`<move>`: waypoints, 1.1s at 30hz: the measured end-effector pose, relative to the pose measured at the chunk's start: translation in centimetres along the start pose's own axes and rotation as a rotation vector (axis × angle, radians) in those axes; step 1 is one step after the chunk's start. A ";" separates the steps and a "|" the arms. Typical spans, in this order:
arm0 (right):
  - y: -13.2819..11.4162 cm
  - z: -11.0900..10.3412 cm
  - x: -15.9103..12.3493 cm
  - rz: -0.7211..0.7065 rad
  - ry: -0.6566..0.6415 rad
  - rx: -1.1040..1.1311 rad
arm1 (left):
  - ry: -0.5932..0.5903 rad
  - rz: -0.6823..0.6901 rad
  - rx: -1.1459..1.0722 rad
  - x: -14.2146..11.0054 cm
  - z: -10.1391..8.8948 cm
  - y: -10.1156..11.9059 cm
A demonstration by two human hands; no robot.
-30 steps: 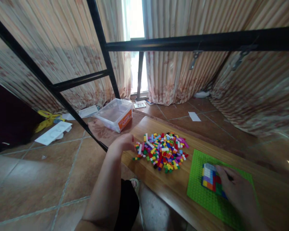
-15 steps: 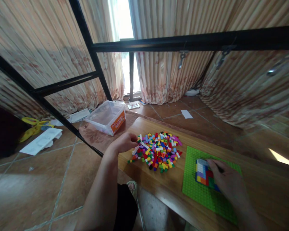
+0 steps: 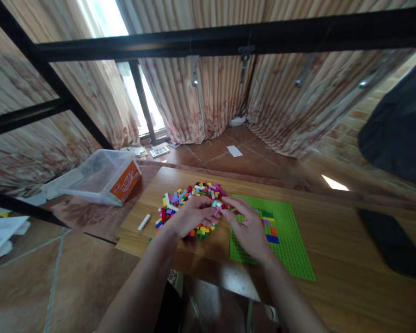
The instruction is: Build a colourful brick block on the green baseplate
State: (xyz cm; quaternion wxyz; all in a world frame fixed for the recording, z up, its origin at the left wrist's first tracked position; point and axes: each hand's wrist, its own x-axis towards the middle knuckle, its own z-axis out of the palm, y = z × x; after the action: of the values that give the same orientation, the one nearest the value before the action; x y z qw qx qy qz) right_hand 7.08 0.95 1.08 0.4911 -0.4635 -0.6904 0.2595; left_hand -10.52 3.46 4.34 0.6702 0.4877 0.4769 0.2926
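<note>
My left hand (image 3: 193, 215) is closed over the near side of a heap of coloured toy bricks (image 3: 175, 198), pinching small toy bricks (image 3: 217, 207) in white, teal and pink. From the other side, the fingertips of my right hand (image 3: 245, 225) close on the same bricks. My right wrist crosses the left part of a green baseplate (image 3: 293, 245). On that plate sits a patch of joined multicoloured bricks (image 3: 272, 231), partly hidden behind my right hand.
A long white brick (image 3: 144, 222) lies apart on the wooden table (image 3: 336, 240). To the right rests a dark flat object (image 3: 391, 243), perhaps a phone. A clear plastic box (image 3: 100, 180) with an orange label stands beyond the left end. A black metal bar (image 3: 215, 39) crosses above.
My right hand has left the brick patch on the baseplate and come over to my left hand. Both now meet at small bricks above the heap. The view has swung right.
</note>
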 end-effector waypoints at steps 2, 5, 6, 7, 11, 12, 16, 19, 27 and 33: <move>0.0 0.9 0.2 -0.006 -0.016 0.052 | -0.029 0.007 -0.039 0.2 0.5 -0.3; 0.1 1.8 0.4 0.023 0.004 0.087 | -0.031 0.013 -0.075 0.5 0.9 -0.6; 0.1 2.1 0.4 0.046 0.019 0.089 | -0.011 0.011 -0.086 0.5 1.0 -0.6; 0.1 2.3 0.4 0.073 0.034 0.087 | 0.012 0.005 -0.095 0.6 1.0 -0.6; -0.2 3.2 0.5 0.189 0.071 0.085 | 0.073 -0.028 -0.097 0.7 1.1 -0.6; -0.3 3.4 0.5 0.214 0.076 0.094 | 0.079 -0.033 -0.087 0.7 1.0 -0.6; -0.2 4.0 0.6 0.283 0.087 0.144 | 0.091 -0.029 -0.051 0.7 0.8 -0.7; 0.0 4.4 0.6 0.319 0.096 0.175 | 0.095 -0.009 -0.034 0.8 0.7 -0.7; 0.6 4.0 1.1 0.348 0.208 0.166 | 0.154 0.076 0.241 1.3 0.0 -1.8; 1.2 4.2 1.1 0.288 0.084 0.076 | 0.206 0.134 0.373 1.5 -1.0 -2.2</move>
State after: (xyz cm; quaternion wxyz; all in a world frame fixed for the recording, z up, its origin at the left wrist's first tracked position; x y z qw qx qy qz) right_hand 3.63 2.83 -1.01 0.4945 -0.5495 -0.5850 0.3335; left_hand -11.05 4.37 1.68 0.4953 0.6014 0.5550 0.2915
